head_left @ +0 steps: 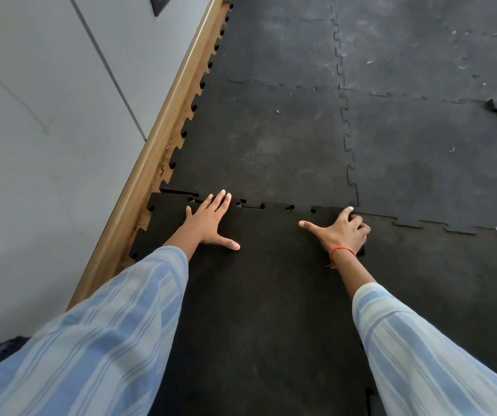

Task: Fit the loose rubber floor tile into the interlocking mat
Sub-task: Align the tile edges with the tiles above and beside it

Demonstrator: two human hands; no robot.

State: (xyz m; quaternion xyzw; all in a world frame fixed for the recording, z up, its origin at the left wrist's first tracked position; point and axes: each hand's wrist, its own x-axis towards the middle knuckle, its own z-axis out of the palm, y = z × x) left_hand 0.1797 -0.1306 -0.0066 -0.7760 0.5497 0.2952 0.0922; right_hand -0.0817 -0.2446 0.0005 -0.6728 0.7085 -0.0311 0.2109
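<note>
The loose black rubber tile (265, 280) lies in front of me, its toothed far edge against the interlocking mat (265, 151). Small gaps show along that seam, and the tile's far left corner overlaps the mat's teeth. My left hand (211, 219) lies flat on the tile near the far edge, fingers spread. My right hand (341, 232) is at the tile's far right corner, thumb stretched out flat, fingers curled over the right edge of the tile.
A wooden skirting board (157, 163) and grey wall (46, 145) run along the left, close to the tile's toothed left edge. More dusty mat tiles (427, 163) extend ahead and right. One seam is torn up at the far right (494, 109).
</note>
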